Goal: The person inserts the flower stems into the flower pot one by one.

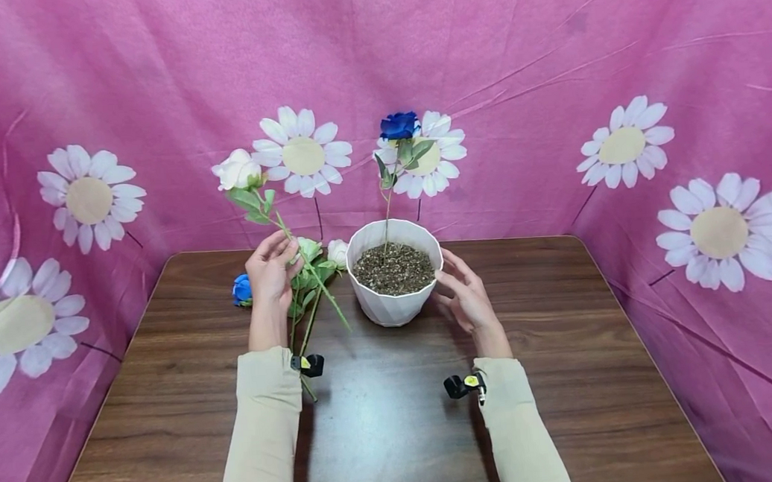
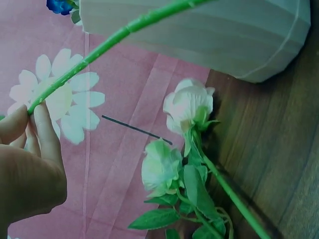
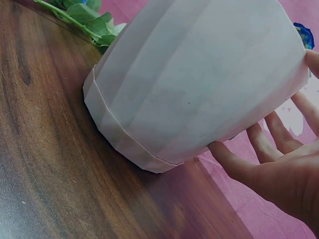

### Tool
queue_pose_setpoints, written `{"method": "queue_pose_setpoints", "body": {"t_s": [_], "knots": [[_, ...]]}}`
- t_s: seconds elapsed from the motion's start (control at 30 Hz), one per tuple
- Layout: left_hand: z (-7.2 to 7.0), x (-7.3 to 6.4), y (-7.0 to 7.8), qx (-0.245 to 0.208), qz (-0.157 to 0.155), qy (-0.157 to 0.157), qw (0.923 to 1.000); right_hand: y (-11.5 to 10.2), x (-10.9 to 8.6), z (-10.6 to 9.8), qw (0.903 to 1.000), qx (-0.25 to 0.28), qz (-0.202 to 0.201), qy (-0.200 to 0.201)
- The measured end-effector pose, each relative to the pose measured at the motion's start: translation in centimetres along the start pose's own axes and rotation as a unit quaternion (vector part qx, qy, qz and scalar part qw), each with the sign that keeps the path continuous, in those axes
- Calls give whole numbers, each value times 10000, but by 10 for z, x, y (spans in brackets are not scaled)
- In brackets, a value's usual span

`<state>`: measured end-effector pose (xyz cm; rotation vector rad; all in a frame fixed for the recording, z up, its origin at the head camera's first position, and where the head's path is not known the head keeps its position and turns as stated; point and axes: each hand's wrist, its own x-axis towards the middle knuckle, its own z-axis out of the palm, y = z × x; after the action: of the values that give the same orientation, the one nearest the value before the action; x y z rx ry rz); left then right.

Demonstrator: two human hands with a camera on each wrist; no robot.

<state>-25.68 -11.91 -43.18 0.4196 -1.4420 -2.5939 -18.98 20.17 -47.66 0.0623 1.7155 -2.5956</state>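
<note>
My left hand (image 1: 270, 273) pinches the green stem (image 2: 107, 42) of a white rose (image 1: 238, 169) between thumb and fingers. The rose leans, bloom up to the left, and its cut end slants down toward the pot. A white faceted flowerpot (image 1: 392, 309) holds dark soil (image 1: 395, 270), with one blue rose (image 1: 400, 126) standing upright in it. Against the pot's right side rest the fingertips of my right hand (image 1: 469, 299), with the fingers spread and slightly bent; the right wrist view shows them touching its wall (image 3: 189, 99).
Left of the pot, white roses (image 2: 189, 107) with green leaves lie on the wooden table (image 1: 570, 377). A lighter blue rose (image 1: 241, 289) lies beyond my left wrist. Behind the table hangs a pink cloth (image 1: 514, 53) printed with daisies.
</note>
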Motion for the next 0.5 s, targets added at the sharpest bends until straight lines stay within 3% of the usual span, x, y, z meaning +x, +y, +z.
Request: {"method": "queue_pose_setpoints", "body": {"t_s": [0.3,0.5], "knots": [[3,2,5,-698,-193,181,9972,0,0,0,10000,-26,49,11],[9,0,10,-795,-190,146,9965,0,0,0,10000,-40,28,-17]]}}
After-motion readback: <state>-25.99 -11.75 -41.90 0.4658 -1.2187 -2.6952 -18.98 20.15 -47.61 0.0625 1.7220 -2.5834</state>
